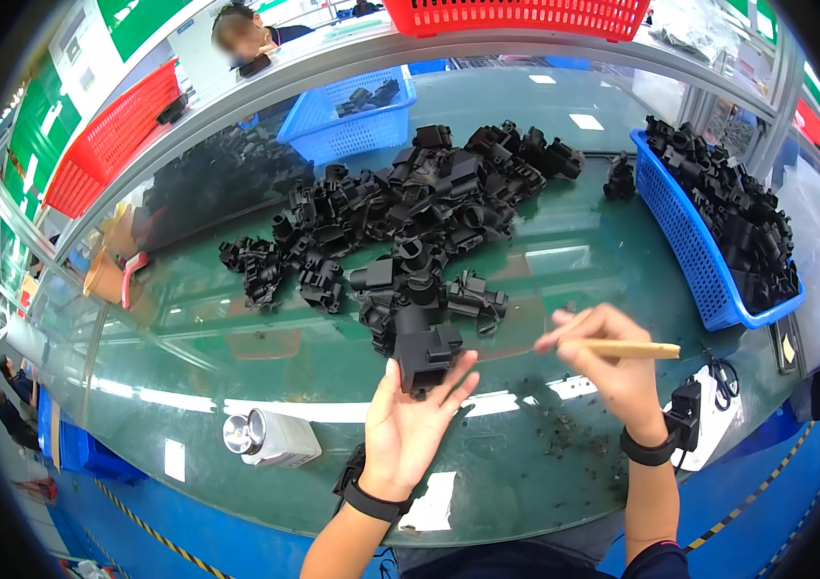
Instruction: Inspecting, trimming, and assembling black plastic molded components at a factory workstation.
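Note:
My left hand (407, 425) is turned palm up, thumb and fingers around the lower end of a black plastic housing (427, 352). This housing has a boxy end and a round tubular part, and it overlaps the near side of a large pile of similar black parts (429, 198). To the right, apart from the housing, my right hand (613, 362) grips a tool with a pale wooden handle (637, 349). The handle sticks out to the right past the hand; its working tip is not clear. Dark scraps (569, 434) are scattered on the green tabletop (333, 362) near the right wrist.
A blue basket (690, 241) full of black parts stands right; another blue basket (352, 130) is at the back. Red baskets (111, 140) sit on the metal-framed shelf. A white box-shaped object (280, 439) stands left of my left hand. Scissors (722, 378) and a power strip (709, 410) lie right.

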Motion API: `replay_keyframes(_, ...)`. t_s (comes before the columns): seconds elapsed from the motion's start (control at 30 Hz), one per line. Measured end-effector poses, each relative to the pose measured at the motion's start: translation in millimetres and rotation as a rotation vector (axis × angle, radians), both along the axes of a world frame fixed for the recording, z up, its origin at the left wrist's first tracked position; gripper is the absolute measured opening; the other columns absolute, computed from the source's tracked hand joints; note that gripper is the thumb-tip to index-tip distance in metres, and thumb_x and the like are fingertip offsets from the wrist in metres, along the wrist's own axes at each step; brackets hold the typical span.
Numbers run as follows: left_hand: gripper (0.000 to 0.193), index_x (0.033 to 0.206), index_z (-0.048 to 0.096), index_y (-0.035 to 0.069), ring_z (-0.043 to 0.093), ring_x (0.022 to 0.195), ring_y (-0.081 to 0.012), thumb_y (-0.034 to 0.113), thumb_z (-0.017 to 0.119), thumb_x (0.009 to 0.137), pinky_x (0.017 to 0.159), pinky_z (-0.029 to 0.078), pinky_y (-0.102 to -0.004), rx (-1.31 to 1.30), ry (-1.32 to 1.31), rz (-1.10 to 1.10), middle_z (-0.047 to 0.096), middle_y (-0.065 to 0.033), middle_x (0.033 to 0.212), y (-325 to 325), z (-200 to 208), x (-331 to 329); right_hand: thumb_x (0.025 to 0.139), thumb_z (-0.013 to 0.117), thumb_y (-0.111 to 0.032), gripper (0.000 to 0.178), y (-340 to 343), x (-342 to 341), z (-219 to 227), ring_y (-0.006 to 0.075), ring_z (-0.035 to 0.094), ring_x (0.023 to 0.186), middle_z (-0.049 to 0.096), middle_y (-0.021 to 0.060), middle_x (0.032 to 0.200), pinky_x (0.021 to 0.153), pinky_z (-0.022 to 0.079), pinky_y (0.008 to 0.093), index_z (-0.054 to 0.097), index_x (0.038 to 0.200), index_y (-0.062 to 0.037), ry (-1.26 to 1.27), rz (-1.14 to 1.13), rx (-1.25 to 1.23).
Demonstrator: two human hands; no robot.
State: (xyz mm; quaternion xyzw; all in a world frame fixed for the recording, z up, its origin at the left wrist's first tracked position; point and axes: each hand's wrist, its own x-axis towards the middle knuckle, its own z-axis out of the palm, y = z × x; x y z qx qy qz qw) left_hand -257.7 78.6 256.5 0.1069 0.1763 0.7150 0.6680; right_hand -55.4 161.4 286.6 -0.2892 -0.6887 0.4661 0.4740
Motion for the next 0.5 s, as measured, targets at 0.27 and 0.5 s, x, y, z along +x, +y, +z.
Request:
replay_keyframes(0.27,0.053,0.126,0.038,-0.003,0.046,0.099,-0.0316,0.033,0.047,0.089,0.086,0.043,-0.0369,-0.116,-0.165,-0.232,0.044,-0.0225,0.122,-1,-12,1,0.081,0.059,0.000,0.008,-12,-19,-12,0.0223,0.062,0.090,0.064,0.0155,0.092,0.092,0.043,0.0384,0.053,0.085,0.0010,0.268,0.104,0.013)
replay_keyframes(0.5,0.052,0.122,0.044,0.004,0.052,0.103,-0.0249,0.045,0.045,0.091,0.093,0.043,-0.0400,-0.081,-0.100,-0.260,0.052,-0.0111,0.116,-2,-9,13,0.077,0.063,0.001,0.012,-27,-38,-28,0.0242,0.059,0.099,0.060,0.0177,0.108,0.084,0.047,0.0333,0.057,0.087,0.0003,0.169,0.119,0.118)
